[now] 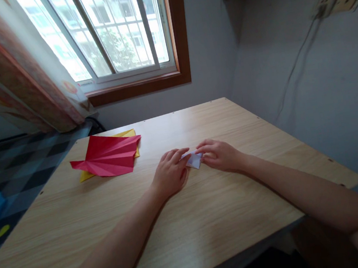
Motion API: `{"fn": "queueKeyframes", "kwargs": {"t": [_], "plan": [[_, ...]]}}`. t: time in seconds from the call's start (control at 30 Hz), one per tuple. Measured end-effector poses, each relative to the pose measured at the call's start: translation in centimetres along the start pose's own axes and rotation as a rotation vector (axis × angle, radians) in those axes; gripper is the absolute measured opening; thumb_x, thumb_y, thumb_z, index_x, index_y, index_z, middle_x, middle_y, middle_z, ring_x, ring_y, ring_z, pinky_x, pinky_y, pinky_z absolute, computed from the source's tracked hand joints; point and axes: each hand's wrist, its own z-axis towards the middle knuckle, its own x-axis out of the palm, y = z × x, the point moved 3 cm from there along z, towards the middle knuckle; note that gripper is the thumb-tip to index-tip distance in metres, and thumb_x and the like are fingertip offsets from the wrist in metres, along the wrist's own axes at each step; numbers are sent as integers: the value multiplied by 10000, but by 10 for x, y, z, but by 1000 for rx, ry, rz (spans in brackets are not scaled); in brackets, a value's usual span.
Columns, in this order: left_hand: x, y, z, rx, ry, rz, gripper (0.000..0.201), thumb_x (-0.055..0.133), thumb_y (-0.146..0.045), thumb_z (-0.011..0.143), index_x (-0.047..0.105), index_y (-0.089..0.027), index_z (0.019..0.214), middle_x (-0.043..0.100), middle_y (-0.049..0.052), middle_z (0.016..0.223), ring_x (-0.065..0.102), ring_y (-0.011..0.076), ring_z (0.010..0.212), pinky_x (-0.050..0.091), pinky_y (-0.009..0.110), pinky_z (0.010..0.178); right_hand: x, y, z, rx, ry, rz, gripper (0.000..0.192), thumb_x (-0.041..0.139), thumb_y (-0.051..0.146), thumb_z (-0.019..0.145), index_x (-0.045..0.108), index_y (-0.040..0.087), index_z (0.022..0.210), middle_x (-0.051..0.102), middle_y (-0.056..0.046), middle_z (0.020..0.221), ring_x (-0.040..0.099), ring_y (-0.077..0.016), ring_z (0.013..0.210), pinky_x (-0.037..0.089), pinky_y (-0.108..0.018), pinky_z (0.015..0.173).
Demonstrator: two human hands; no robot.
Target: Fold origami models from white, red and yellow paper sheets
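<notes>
1. Head view shows us the surface [211, 226], a pale wood-grain board with straight edges and small screw heads along its rim; its right edge runs close to the grey wall, its far edge sits below the window [112, 28], and its left edge drops to a dark checked floor [21, 168].
2. We see wide bare room on the surface in front of our forearms and to the right of our hands, with less free space at the far left.
3. We note the red folded paper [109, 158] lying flat near the far left edge, creased into fan-like pleats with sharp points, and on top of a yellow sheet [85, 176] whose corners peek out beneath it.
4. Our left hand [171, 172] rests knuckles up on the surface, fingers curled, fingertips pinching the left side of the small white paper [194, 160].
5. Our right hand [219, 155] lies low on the surface, fingers bent, pinching the right side of that paper.
6. We find the small white paper mid-surface between both hands, well apart from the red one; it is folded to a compact, pointed shape with crisp edges.
</notes>
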Motion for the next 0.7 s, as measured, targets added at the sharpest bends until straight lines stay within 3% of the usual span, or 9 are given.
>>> {"fn": "queueKeyframes", "kwargs": {"t": [0.27, 0.5, 0.7], "plan": [[1, 2, 1, -48, 0, -52, 396, 532, -160, 869, 580, -166, 1262, 620, 105, 1288, 570, 267, 1139, 476, 456, 980, -1, 1, 2, 50, 24, 11, 235, 603, 147, 860, 696, 201, 1069, 716, -64, 1047, 660, -185, 946, 517, -321, 863], [0, 12, -2, -203, -152, -196, 511, 470, -92, 862, 472, -180, 1365, 548, 111, 1341, 512, 241, 1236, 442, 456, 1066, -4, -3, 2, 190, 20, -24, 110, 608, 161, 837, 671, 203, 917, 711, -18, 845, 643, -166, 785, 459, -270, 731], [4, 26, -5, -368, -235, -313, 501, 471, -84, 829, 507, -203, 1314, 508, 114, 1366, 492, 257, 1272, 465, 496, 1050, -20, -18, 4, 248, -65, -67, 93, 560, 189, 864, 652, 205, 863, 705, -23, 844, 642, -174, 783, 450, -270, 729]]}}
